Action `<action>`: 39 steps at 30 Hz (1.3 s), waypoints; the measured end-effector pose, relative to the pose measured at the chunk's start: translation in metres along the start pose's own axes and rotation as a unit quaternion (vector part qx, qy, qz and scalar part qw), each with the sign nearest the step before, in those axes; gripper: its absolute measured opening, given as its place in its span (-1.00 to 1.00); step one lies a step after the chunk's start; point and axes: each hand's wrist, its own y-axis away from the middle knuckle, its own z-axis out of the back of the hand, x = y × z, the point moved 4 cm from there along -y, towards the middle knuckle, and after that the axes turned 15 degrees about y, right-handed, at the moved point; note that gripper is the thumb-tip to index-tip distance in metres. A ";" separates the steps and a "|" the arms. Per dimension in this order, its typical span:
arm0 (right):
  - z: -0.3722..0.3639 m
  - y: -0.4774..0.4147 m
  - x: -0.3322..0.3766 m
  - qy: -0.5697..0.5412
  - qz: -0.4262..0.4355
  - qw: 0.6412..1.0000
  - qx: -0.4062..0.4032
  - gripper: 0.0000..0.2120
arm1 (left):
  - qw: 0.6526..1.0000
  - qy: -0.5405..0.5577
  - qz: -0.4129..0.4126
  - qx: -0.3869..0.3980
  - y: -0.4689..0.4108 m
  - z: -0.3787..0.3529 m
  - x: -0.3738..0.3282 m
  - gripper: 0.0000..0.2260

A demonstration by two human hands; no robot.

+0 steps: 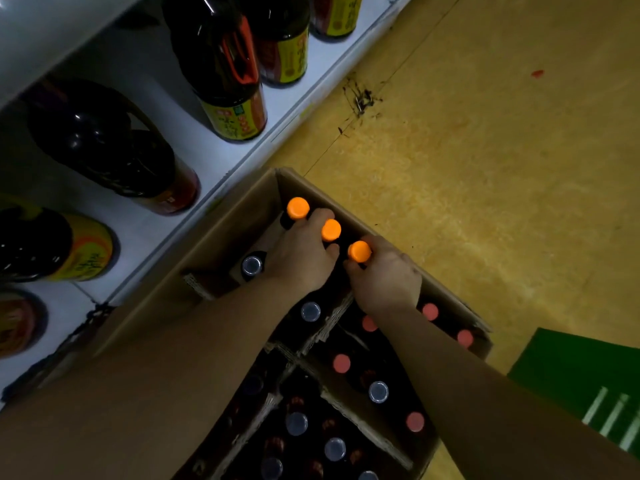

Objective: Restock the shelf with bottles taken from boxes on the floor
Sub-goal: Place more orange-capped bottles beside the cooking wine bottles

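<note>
An open cardboard box (239, 209) on the floor holds several dark bottles between cardboard dividers. Three of them at its far end have orange caps. My left hand (301, 254) grips the neck of the middle orange-capped bottle (331, 230), fingers curled round it. My right hand (388, 275) grips the neck of the nearest orange-capped bottle (359, 251). The third orange-capped bottle (298, 207) stands free just beyond my left hand. Other bottles in the box carry pink caps (341, 363) or clear caps (378, 391).
A white shelf (228, 161) runs along the left, holding large dark bottles with yellow labels (221, 74). Yellow floor (485, 168) spreads to the right of the box. A green object (581, 379) lies at the right edge.
</note>
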 end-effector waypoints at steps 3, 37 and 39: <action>-0.003 -0.003 0.002 0.014 -0.003 1.000 -0.003 -0.61 | 1.000 -0.022 -0.013 0.000 0.000 -0.001 -0.001 -0.58; -0.008 0.000 0.005 0.062 0.044 0.997 -0.030 -0.71 | 0.996 -0.062 -0.040 -0.049 0.012 0.000 0.014 -0.79; -0.003 0.003 0.005 0.064 0.049 0.996 -0.036 -0.71 | 0.996 -0.061 -0.039 -0.050 0.015 0.003 0.012 -0.78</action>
